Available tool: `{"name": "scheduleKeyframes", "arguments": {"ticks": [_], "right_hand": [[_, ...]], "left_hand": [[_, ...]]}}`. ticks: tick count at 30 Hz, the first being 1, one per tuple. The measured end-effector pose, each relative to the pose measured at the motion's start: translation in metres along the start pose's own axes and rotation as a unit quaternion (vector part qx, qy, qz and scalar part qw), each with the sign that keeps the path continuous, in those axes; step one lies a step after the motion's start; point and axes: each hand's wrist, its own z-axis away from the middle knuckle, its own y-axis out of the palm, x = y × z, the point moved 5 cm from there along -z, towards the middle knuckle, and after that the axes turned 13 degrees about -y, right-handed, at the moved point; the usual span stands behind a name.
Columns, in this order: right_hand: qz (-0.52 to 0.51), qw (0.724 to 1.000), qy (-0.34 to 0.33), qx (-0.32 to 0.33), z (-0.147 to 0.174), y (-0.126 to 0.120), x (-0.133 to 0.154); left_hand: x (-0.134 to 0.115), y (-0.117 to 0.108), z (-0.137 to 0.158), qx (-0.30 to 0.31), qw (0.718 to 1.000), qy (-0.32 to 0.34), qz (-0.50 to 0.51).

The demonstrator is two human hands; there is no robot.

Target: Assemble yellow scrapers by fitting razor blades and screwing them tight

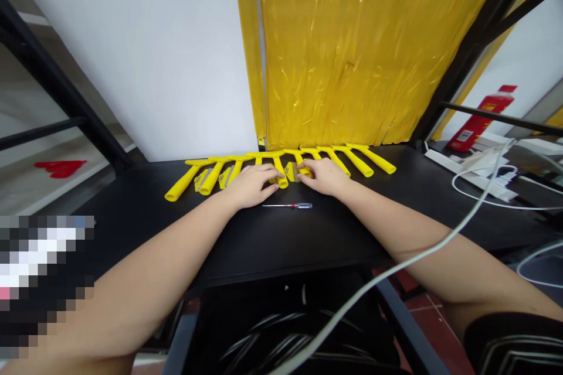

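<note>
White cable (373,286) runs closest to camera, with a screwdriver (301,205) beyond it on the tabletop (264,246), loose. Left hand (255,184), fingers part-curled, is at a yellow tube (278,165) mid-row by the rear edge; right hand (328,176), fingers bent, is over the next tube, small yellow plate (290,171) between them, can't tell if either grips. Looks like two-handed positioning; next move calls for steadying tube and plate.
</note>
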Motion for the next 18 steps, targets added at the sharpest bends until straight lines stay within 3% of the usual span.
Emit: {"name": "scheduleKeyframes", "arguments": {"ticks": [6,9,18], "right_hand": [[-0.02,0.999,0.035,-0.036,0.001,-0.002,-0.003],[-0.001,0.995,0.045,-0.085,0.002,-0.008,-0.005],[0.004,0.974,-0.003,-0.226,0.008,-0.03,0.001]], "left_hand": [[-0.002,-0.002,0.002,0.001,1.0,-0.001,-0.004],[-0.003,-0.002,0.003,0.004,1.0,0.0,-0.014],[-0.01,-0.004,0.004,-0.028,0.999,0.03,0.02]]}}
